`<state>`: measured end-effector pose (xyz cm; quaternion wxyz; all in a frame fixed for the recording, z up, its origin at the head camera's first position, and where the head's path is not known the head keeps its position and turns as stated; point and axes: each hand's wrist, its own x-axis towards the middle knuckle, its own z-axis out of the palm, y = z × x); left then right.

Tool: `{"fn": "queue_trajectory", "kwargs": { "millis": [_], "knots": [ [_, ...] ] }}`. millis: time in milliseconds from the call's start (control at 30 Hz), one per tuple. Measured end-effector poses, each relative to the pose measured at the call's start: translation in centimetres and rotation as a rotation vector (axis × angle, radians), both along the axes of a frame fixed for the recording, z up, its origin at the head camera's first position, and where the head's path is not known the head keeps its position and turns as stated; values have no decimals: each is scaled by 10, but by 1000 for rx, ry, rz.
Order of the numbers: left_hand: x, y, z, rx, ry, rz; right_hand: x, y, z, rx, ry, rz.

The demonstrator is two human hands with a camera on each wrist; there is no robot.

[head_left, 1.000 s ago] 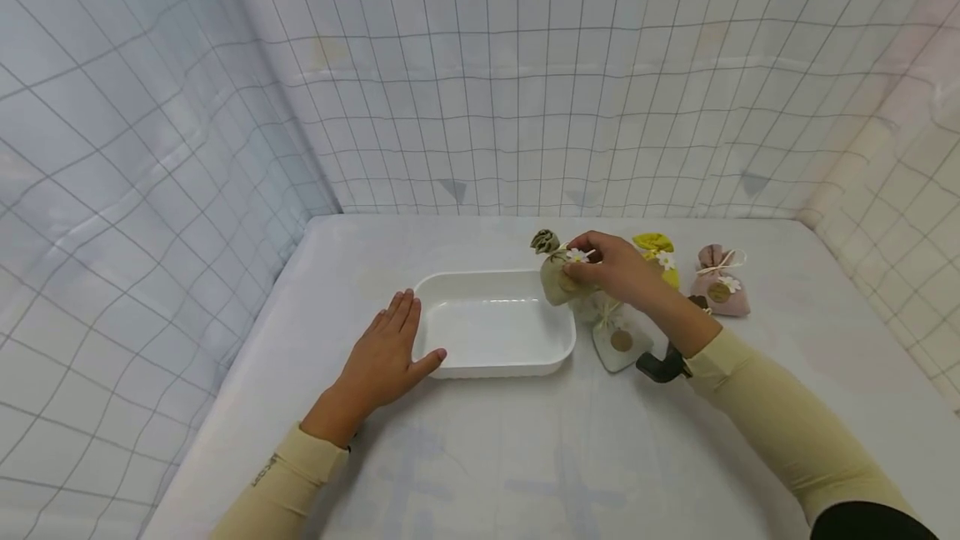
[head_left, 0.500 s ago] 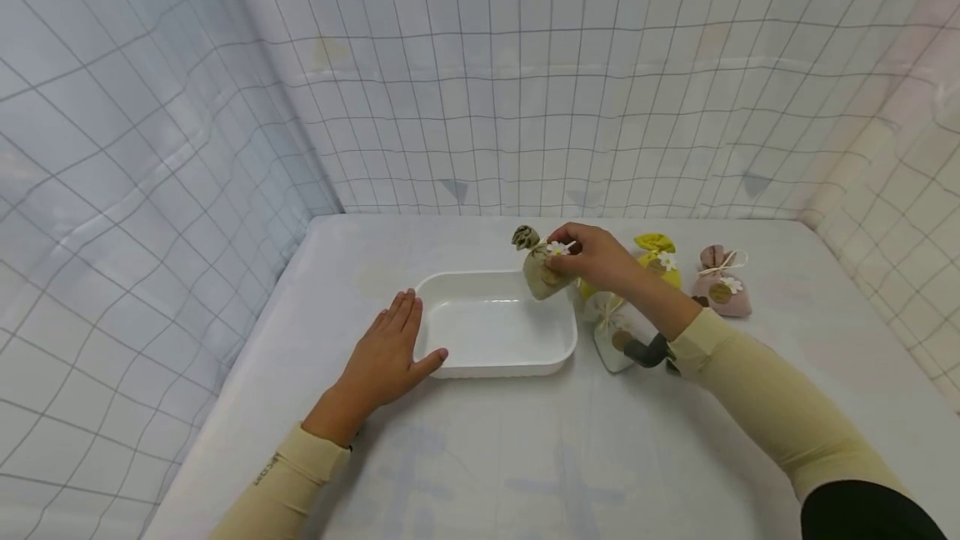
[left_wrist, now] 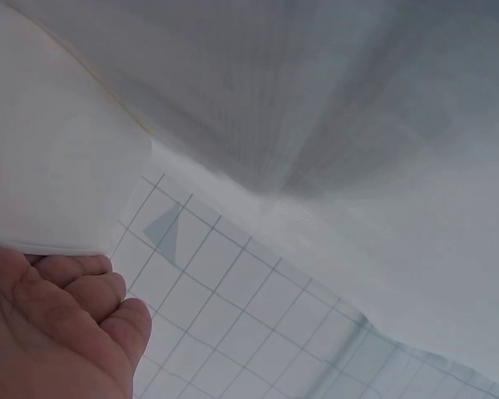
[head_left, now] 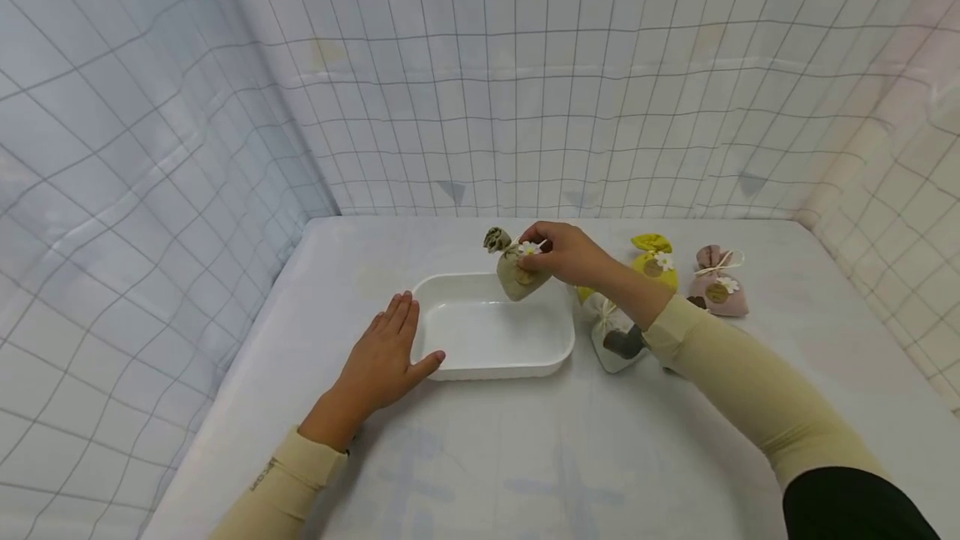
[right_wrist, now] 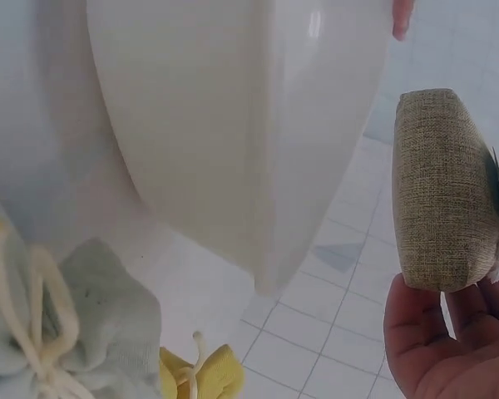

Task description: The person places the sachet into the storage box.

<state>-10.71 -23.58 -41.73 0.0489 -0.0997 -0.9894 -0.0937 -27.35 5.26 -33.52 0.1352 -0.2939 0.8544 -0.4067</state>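
Note:
Above the far right part of a white rectangular tray (head_left: 491, 340), my right hand (head_left: 573, 255) pinches an olive-green cloth sachet (head_left: 517, 277) with a white flower and a gathered top. In the right wrist view the sachet's woven base (right_wrist: 441, 191) hangs clear of the tray, with fingers (right_wrist: 416, 332) around its side. My left hand (head_left: 382, 361) rests on the tray's left rim, its fingers straight and the thumb over the near corner. The left wrist view shows that hand's fingers (left_wrist: 108, 299) against the tray's outer wall (left_wrist: 50, 150).
Right of the tray lie a pale grey sachet (head_left: 611, 357), a yellow sachet (head_left: 651, 247) and a pink sachet (head_left: 720, 286), with others partly hidden under my right arm. Grid-patterned curtains (head_left: 495, 107) enclose the white-covered table (head_left: 480, 457) at back and sides.
My right hand has carried the olive-green sachet leftward, from the tray's right edge to over its inside. The left hand and the tray have stayed in place.

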Motion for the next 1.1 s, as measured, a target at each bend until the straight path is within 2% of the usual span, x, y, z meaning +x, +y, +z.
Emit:
{"fn": "queue_trajectory", "kwargs": {
  "millis": [233, 600, 833, 1100],
  "knots": [
    [-1, 0, -1, -1, 2, 2, 2, -19, -6, 25, 14, 91],
    [0, -1, -3, 4, 6, 12, -1, -49, -13, 35, 36, 181],
    [0, -1, -4, 2, 18, 9, -1, -65, -11, 37, 42, 203],
    [-2, -3, -5, 9, -5, 8, -3, -77, -19, 51, 35, 234]
  ]
}}
